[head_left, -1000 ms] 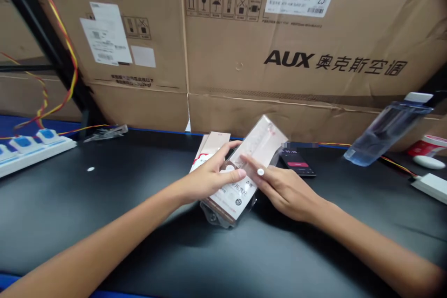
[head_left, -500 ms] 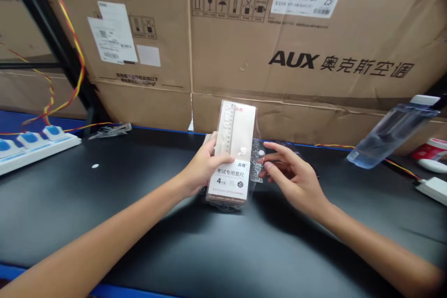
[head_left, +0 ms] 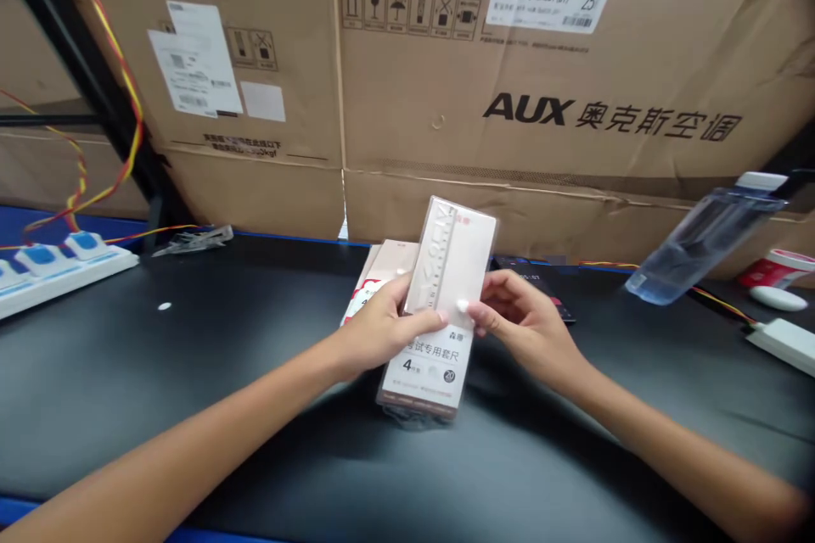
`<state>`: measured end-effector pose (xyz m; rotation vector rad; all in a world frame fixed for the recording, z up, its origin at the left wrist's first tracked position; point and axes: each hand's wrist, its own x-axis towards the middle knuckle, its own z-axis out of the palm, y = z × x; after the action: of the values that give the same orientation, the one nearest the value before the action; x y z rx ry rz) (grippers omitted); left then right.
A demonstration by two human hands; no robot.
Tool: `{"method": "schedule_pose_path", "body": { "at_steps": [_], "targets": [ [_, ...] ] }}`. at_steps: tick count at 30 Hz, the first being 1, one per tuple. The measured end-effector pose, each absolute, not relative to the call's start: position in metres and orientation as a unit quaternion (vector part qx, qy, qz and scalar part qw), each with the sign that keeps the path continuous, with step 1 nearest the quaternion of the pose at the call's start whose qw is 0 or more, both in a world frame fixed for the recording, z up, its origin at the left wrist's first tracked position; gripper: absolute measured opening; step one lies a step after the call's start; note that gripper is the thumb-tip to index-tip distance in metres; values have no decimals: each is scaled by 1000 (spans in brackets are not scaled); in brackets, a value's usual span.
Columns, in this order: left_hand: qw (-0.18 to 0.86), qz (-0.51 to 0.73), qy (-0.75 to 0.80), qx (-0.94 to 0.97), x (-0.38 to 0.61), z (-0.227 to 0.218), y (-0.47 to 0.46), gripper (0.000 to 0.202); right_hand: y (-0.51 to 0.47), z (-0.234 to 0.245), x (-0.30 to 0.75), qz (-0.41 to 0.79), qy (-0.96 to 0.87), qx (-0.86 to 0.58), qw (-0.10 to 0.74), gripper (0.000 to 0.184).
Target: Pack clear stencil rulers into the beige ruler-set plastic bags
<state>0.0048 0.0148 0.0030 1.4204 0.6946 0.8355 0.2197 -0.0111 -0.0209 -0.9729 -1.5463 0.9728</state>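
My left hand (head_left: 382,327) is closed around the left side of a ruler set in a clear-wrapped flat pack (head_left: 424,365), with its thumb across the front. The pack leans upright above the table, and a clear ruler shows through its upper part. At the pack's right edge my right hand (head_left: 531,322) has its thumb on the front and its curled fingers partly hidden behind. A small white spot shows at that thumb's tip; I cannot make out what it is. Behind my left hand lie similar pale packs (head_left: 391,259), partly covered.
A large cardboard box (head_left: 407,119) stands along the back of the black table (head_left: 267,441). At left are a white power strip (head_left: 70,271) and a small white disc (head_left: 164,306). A tilted water bottle (head_left: 700,242) stands right, and a dark phone-like device (head_left: 553,293) lies behind my right hand.
The pack has come nearer and slightly right, tilting more. My right hand has moved onto its right edge. The clear strip with ring shapes beside it no longer shows; the pale packs behind show more.
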Motion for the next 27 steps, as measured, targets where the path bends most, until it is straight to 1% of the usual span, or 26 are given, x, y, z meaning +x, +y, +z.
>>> {"method": "schedule_pose_path", "body": {
  "at_steps": [3, 12, 17, 21, 27],
  "targets": [
    [619, 355, 287, 640, 6, 4, 12, 29, -13, -22, 219, 433, -665, -393, 465, 17],
    [612, 348, 278, 653, 6, 3, 12, 28, -19, -16, 214, 447, -649, -399, 469, 23],
    [576, 340, 285, 687, 6, 2, 14, 33, -20, -15, 213, 456, -645, -390, 472, 18],
    [579, 349, 290, 678, 7, 1, 13, 36, -24, -14, 210, 465, -648, -379, 469, 14],
    [587, 358, 298, 662, 9, 2, 11, 33, -28, -15, 209, 469, -647, -382, 464, 16]
  ]
}}
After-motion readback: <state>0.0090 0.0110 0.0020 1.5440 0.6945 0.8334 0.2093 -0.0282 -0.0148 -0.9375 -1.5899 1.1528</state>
